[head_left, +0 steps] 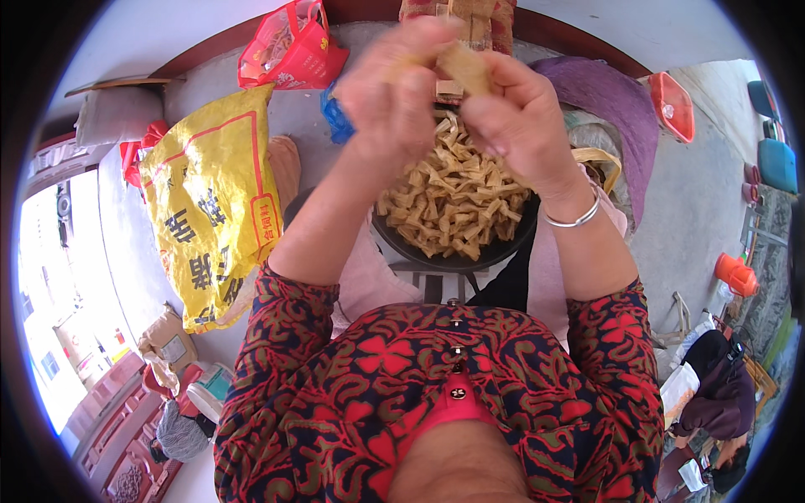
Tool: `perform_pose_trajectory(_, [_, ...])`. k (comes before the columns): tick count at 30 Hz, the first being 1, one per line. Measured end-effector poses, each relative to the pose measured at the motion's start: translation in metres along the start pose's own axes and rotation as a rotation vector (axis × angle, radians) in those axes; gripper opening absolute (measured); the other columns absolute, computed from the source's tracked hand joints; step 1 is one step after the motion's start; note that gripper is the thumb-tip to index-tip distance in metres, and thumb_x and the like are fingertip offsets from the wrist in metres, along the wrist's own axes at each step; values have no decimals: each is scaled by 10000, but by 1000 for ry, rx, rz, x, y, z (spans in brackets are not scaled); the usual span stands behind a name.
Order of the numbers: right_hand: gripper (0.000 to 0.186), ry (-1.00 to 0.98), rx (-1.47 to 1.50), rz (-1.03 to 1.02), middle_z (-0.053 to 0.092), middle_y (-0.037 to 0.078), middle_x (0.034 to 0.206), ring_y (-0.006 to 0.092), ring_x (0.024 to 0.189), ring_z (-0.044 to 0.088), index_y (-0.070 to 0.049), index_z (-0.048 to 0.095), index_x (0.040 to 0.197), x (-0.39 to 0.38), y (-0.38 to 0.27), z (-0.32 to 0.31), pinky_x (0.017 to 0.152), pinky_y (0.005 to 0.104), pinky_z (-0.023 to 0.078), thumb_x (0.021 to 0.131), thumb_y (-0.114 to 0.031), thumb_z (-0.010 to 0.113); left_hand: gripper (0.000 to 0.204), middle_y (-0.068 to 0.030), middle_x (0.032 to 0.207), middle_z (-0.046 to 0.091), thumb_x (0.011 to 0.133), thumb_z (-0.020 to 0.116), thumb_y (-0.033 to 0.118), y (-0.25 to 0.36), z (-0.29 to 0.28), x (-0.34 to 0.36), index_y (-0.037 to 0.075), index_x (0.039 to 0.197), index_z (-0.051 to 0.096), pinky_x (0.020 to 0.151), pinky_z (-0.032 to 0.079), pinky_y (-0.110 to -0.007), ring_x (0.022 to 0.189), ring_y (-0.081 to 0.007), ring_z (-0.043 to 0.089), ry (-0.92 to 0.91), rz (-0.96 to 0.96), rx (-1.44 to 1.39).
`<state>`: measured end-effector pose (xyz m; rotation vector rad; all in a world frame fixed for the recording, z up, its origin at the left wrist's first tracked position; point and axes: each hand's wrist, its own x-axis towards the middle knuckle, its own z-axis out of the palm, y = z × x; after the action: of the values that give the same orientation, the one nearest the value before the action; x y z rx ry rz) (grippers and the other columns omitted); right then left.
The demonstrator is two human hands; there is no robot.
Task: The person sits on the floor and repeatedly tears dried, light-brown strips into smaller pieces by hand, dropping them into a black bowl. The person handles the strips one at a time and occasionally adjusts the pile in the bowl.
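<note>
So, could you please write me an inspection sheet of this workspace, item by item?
Surface: grey concrete floor.
Job's things: dark round pan heaped with tan folded strips; one tan strip piece held above it.
Clutter: yellow printed sack, red plastic bag, purple cloth, orange plastic container.
Hands: left hand and right hand both grip the piece.
Cables: nothing seen.
Surroundings: bright doorway at left.
</note>
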<state>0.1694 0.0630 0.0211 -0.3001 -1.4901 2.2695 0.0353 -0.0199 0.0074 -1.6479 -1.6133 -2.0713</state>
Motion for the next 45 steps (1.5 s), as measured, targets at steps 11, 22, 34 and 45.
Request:
perform_pose_trajectory(11, [275, 192, -291, 16, 521, -3, 585, 108, 487, 451, 3, 593, 850, 7, 17, -15, 464, 241, 362, 946, -249, 539, 285, -133, 1152, 581, 705, 499, -69, 7, 14, 0, -13, 941, 649, 785, 477, -305, 926, -185, 584, -226, -618, 132])
perform_pose_trajectory(22, [159, 51, -107, 363, 456, -49, 552, 18, 440, 353, -48, 603, 796, 6, -4, -18, 399, 198, 251, 844, -191, 653, 117, -87, 636, 594, 733, 478, -59, 9, 2, -1, -9, 783, 572, 575, 471, -321, 572, -215, 554, -280, -284, 151])
perform_pose_trajectory(34, [122, -91, 286, 223, 488, -69, 610, -16, 459, 345, -31, 641, 929, 6, 5, -39, 421, 161, 289, 854, -122, 672, 72, -32, 615, 580, 739, 650, 58, -3, -3, 6, 3, 766, 612, 545, 460, -261, 564, -76, 537, -266, -573, 323])
perform_pose_trajectory(45, [117, 82, 105, 129, 516, -66, 648, -14, 474, 365, -45, 655, 982, 7, 9, -28, 422, 155, 279, 909, -125, 610, 271, -110, 649, 615, 811, 711, 194, -4, -14, 6, -49, 898, 628, 543, 473, -275, 565, -111, 564, -515, -459, 85])
